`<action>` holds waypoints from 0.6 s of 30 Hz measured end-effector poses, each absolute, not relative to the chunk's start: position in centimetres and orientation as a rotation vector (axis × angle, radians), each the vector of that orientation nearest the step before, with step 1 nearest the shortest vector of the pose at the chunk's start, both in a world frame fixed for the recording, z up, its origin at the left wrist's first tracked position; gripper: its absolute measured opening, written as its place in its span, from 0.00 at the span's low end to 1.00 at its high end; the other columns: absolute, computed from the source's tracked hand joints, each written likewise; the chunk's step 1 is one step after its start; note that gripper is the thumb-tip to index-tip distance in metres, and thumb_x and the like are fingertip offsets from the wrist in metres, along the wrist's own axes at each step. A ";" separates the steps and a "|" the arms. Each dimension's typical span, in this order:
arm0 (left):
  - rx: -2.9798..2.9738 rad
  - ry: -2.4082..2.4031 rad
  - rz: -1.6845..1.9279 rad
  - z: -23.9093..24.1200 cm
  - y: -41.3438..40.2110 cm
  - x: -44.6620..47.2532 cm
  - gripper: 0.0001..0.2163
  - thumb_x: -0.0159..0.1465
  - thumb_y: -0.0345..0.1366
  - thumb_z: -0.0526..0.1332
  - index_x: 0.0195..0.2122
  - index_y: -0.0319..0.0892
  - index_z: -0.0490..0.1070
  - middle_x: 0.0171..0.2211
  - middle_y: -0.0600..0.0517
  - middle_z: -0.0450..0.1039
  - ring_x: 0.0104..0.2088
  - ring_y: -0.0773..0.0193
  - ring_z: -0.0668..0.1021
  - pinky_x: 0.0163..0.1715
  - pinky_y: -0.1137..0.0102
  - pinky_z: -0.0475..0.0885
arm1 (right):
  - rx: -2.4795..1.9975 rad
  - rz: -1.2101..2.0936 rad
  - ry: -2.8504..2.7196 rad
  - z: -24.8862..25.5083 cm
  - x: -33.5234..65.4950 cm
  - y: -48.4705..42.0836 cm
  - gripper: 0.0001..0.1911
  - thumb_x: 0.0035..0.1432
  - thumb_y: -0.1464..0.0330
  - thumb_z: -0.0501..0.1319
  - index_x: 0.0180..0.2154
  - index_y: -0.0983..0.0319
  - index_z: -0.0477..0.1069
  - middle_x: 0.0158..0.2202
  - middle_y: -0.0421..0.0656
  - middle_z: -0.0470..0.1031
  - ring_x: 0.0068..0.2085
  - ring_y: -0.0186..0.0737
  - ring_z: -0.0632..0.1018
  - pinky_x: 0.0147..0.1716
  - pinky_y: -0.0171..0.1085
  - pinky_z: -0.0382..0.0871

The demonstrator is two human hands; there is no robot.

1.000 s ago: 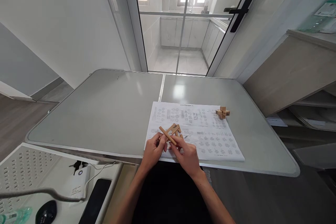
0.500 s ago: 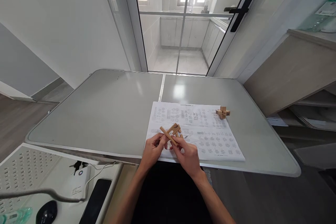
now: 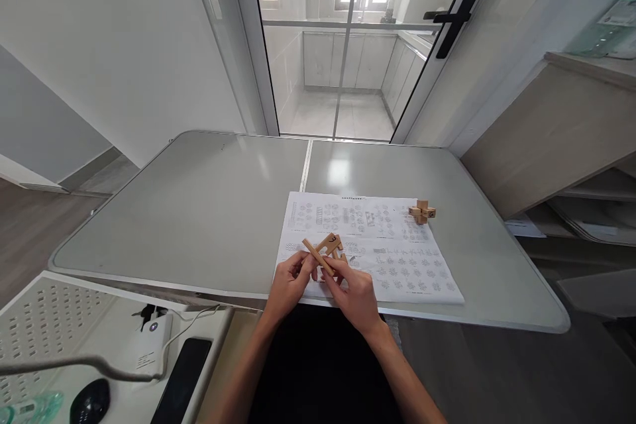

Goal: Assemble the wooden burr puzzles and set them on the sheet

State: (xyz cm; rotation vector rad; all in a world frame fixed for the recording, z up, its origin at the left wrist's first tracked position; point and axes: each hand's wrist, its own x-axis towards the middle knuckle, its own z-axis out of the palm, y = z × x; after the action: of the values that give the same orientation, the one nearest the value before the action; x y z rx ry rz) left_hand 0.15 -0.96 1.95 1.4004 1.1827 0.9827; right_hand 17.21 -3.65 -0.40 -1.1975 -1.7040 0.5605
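Note:
Both my hands meet over the near edge of a printed instruction sheet (image 3: 370,268). Between my left hand (image 3: 292,278) and my right hand (image 3: 355,291) is a slim wooden puzzle piece (image 3: 317,256), slanting down to the right, with fingers of each hand closed on it. Just behind it shows a notched wooden piece (image 3: 329,242) with a dark mark; whether it is held or resting on the sheet I cannot tell. An assembled wooden burr puzzle (image 3: 422,212) sits on the sheet's far right corner.
The sheet lies on a grey folding table (image 3: 199,212). At lower left, a white surface holds a phone (image 3: 181,381), a black mouse (image 3: 89,401), a white charger (image 3: 153,344) with cables, keys and a bottle. A glass door (image 3: 348,79) stands behind the table, wooden shelving at right.
Almost nothing differs. My right hand's fingers have shifted very slightly against the wooden piece; the view has moved a touch.

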 end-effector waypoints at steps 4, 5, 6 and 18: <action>1.361 1.170 1.005 1.6 -1.0 0.0 0.19 0.72 0.51 0.56 0.33 0.41 0.71 0.25 0.56 0.67 0.22 0.70 0.63 0.24 0.72 0.59 | -1.208 0.499 -1.655 -0.2 17.2 -3.6 0.10 0.70 0.68 0.60 0.52 0.57 0.74 0.41 0.43 0.84 0.34 0.40 0.82 0.37 0.39 0.78; 1.343 1.171 1.022 1.5 -1.0 0.0 0.19 0.73 0.51 0.56 0.33 0.41 0.70 0.25 0.56 0.67 0.21 0.71 0.62 0.24 0.72 0.58 | -1.227 0.478 -1.644 -0.3 17.2 -3.5 0.11 0.70 0.68 0.60 0.53 0.57 0.73 0.43 0.45 0.83 0.38 0.42 0.82 0.41 0.41 0.78; 1.324 1.173 1.042 1.5 -1.0 0.0 0.19 0.73 0.51 0.56 0.33 0.41 0.70 0.25 0.56 0.67 0.21 0.71 0.62 0.23 0.72 0.58 | -1.253 0.457 -1.639 -0.3 17.3 -3.5 0.12 0.70 0.68 0.60 0.54 0.57 0.72 0.46 0.46 0.81 0.43 0.44 0.82 0.45 0.43 0.78; 1.283 1.179 1.128 1.5 -1.1 0.3 0.19 0.75 0.51 0.54 0.34 0.41 0.67 0.29 0.56 0.70 0.20 0.74 0.63 0.23 0.73 0.59 | -1.592 0.428 -1.748 -0.8 19.9 -2.7 0.13 0.70 0.63 0.59 0.54 0.59 0.69 0.48 0.49 0.75 0.49 0.52 0.75 0.50 0.51 0.72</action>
State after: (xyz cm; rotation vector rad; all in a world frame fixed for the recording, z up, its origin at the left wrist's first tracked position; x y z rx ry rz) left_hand 0.28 -1.05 1.51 1.2830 1.1794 1.1275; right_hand 19.89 -2.71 -0.80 -1.5921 -1.7483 0.4276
